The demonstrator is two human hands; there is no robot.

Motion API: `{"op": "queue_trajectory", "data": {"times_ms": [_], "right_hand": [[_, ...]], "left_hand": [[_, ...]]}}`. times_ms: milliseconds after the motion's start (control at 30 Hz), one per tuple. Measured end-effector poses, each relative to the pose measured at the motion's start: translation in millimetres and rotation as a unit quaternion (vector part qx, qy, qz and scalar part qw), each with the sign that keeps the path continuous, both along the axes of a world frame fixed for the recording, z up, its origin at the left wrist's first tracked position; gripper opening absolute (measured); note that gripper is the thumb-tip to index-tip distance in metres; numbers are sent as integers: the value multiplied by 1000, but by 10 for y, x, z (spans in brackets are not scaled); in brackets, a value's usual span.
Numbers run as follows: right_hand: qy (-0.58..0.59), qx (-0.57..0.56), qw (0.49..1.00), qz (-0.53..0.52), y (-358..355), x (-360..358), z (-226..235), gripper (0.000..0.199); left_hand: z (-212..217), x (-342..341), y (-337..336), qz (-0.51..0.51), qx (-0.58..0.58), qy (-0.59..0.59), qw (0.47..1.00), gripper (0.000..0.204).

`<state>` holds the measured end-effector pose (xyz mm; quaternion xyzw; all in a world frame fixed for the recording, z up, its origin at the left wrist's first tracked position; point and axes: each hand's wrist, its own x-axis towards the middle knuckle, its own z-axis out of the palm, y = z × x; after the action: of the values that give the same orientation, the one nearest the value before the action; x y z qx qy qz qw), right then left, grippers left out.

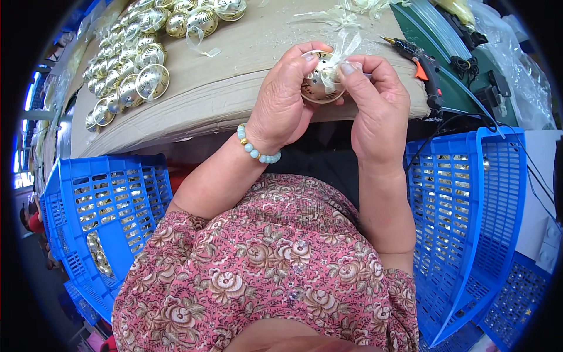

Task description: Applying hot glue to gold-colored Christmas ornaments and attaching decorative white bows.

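My left hand (278, 100) wraps its fingers round a shiny gold bell (319, 88) with dark markings and a pale rim, holding it just above the front edge of the cardboard. A sheer cream ribbon (347, 47) rises from the bell in loose loops. Thumb and fingers of my right hand (378, 97) are pinched on the ribbon close against the bell. A beaded bracelet (257, 154) circles my left wrist. To the left, many similar gold bells (152, 81) lie in rows, some with ribbons showing.
Cardboard (246, 56) covers the worktop. A hot glue gun (417, 64) with an orange trigger lies at its right edge. Loose ribbons (346, 14) lie at the back. One blue crate (111, 199) stands left of me, another (451, 205) right. Black cables (464, 67) lie at far right.
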<state>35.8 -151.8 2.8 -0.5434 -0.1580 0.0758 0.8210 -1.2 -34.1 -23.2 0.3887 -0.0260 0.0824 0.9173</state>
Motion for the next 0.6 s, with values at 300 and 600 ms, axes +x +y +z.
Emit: {"op": "queue_trajectory", "data": {"times_ms": [300, 600], "right_hand": [[-26, -21, 998, -48, 1, 35, -93, 6], [-7, -64, 998, -28, 18, 116, -91, 6]], "left_hand": [[28, -5, -61, 20, 0, 0, 1000, 31], [41, -8, -89, 52, -8, 1, 999, 29]]}}
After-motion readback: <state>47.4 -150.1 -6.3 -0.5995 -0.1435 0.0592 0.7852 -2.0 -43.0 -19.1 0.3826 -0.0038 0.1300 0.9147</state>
